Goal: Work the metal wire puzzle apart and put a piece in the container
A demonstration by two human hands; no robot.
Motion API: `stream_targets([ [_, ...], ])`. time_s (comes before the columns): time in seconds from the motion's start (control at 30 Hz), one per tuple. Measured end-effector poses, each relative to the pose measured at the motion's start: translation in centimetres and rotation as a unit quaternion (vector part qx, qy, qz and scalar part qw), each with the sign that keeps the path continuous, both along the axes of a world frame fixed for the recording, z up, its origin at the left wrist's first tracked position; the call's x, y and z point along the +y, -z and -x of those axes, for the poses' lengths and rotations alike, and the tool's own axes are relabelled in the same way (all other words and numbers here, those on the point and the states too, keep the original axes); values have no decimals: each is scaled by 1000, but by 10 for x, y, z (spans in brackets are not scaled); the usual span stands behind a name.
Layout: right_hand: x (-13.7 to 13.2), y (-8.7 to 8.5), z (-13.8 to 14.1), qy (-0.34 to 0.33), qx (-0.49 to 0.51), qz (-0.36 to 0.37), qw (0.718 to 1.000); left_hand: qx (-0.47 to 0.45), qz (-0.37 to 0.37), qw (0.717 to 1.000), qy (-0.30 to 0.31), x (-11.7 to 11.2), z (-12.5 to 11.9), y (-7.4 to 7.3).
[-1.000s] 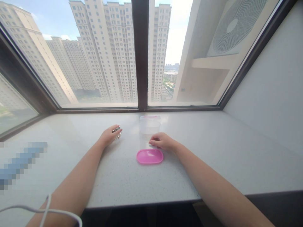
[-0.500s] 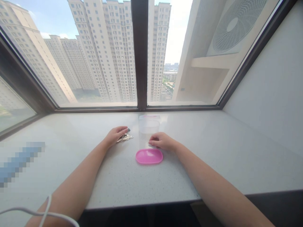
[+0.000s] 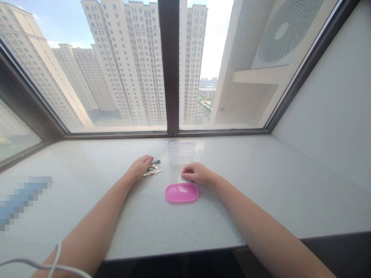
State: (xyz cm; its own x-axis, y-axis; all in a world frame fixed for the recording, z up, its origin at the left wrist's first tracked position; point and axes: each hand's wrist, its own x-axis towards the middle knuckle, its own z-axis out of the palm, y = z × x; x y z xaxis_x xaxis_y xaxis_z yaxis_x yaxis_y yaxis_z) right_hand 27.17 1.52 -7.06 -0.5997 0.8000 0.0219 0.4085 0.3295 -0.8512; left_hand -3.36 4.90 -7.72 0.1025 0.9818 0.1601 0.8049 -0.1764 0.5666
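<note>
My left hand point(image 3: 140, 167) rests with fingers stretched out over the left edge of a small pile of thin shiny metal pieces point(image 3: 154, 170), silvery with a dark one on top; their exact kind is unclear. A clear plastic container point(image 3: 182, 154) stands on the counter to the right of the pile. At its front right, my right hand point(image 3: 198, 173) is closed with curled fingers; whatever lies between the fingertips is too small to make out. Just in front of that hand lies a pink oval lid point(image 3: 182, 192), flat on the counter.
The pale speckled counter point(image 3: 150, 227) runs up to a dark window frame point(image 3: 173, 77). At the left is a blurred blue patch point(image 3: 23, 200). A white cable point(image 3: 43, 265) crosses near my left forearm, and a white wall point(image 3: 327, 127) bounds the right side.
My left fingers have drawn back slightly to the left, so more of the dark piece and the pile shows. The right hand stays nearly still; the view has shifted a little.
</note>
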Motion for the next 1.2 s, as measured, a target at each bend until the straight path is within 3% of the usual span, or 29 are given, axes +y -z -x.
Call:
stream_targets([
  [0.2, 1, 0, -1, 1, 0, 7, 1000, 27, 10, 997, 73, -12, -10, -8],
  [0.6, 1, 1, 0, -2, 0, 6, 1000, -54, 7, 991, 118, -20, -21, -8],
  [0.73, 2, 1, 0, -2, 0, 0, 1000, 19, -31, 993, 112, -17, -25, -5],
  [0.87, 2, 0, 1, 2, -6, -10, 1000, 125, -9, 985, 119, -17, -30, -5],
  [0.97, 1, -2, 1, 5, -9, -11, 1000, 153, 7, 977, 147, -19, -34, -7],
  [1.2, 0, -3, 0, 1, -7, -13, 1000, 59, 24, 973, 220, -30, -42, -12],
])
